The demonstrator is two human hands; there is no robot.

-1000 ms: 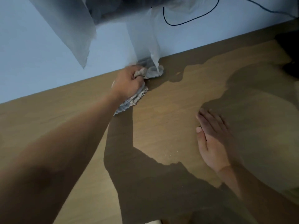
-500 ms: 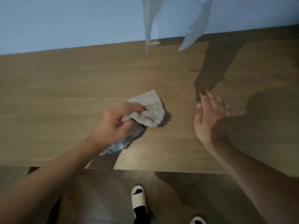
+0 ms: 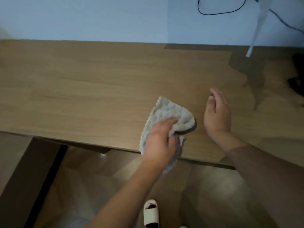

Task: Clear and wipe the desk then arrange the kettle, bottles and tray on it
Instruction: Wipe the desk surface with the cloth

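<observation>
Head view: cloth (image 3: 166, 112) overhangs desk (image 3: 82, 89) front edge

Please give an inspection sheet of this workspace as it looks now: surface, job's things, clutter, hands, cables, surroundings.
Surface: wooden desk, partly in shadow at the right.
Job's things: grey cloth on the desk near its front edge, one end hanging over; kettle, bottles and tray not seen.
Clutter: dark object at the right edge, too blurred to identify.
Hands: left hand grips the cloth; right hand open beside it, holding nothing.
Cables: dark cable looped against the wall.
Surroundings: floor, white slipper below.
</observation>
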